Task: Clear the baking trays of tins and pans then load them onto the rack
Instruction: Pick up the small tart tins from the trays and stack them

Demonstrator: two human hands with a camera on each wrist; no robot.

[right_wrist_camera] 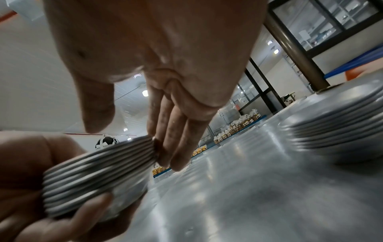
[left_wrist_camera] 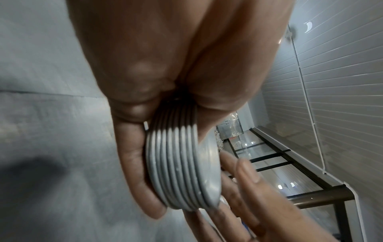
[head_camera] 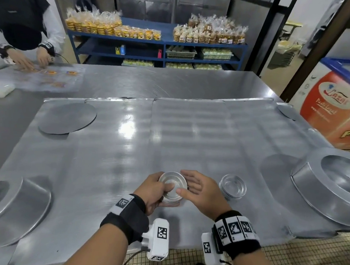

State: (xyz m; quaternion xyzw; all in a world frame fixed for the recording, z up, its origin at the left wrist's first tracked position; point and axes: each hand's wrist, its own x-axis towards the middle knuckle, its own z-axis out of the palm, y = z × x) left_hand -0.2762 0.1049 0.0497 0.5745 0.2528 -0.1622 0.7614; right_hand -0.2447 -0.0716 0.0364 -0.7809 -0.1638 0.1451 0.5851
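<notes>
Steel bakery table, trays (head_camera: 111,149) not cleared yet.
Our left hand (head_camera: 152,192) grips stacked tins (head_camera: 173,183), right hand (head_camera: 203,191) open against them; second stack (head_camera: 232,186) and pans (head_camera: 335,183) remain.

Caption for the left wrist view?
Left hand grips a nested stack of small tins, right hand's fingers straight alongside it.

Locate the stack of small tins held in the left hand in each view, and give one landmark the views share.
Head: the stack of small tins sits low and centre, gripped by the left hand, the right hand flat against it.
Left wrist: stack centre, rims edge-on.
Right wrist: stack lower left.
Shared landmark: the shiny baking trays beneath, seen in all three; the second stack of tins shows in head and right wrist views only.
</notes>
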